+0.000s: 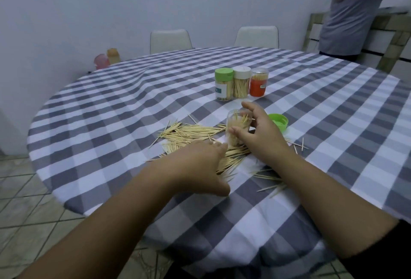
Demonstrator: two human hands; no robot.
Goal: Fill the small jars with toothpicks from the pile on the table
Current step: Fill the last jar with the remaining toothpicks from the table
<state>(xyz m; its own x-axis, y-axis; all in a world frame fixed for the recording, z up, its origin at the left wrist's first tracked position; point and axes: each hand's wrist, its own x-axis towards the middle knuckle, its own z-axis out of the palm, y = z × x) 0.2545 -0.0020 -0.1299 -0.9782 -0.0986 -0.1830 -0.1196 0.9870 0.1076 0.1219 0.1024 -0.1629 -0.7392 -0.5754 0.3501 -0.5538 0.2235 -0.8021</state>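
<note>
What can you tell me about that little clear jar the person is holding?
The clear jar looks like thin see-through plastic, small and cylindrical. Its top is open, with no lid on, and it stands roughly upright on the checked tablecloth beside the toothpick pile. It is partly filled with pale wooden toothpicks, some tips poking above the rim. The right hand grips it, thumb in front.

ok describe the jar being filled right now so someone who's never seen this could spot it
On the checked tablecloth, find the toothpick pile near the front edge. The open jar stands at the pile's right end, held by the right hand. Unlike the three capped jars behind it, it has no lid and toothpicks poke out.
</note>
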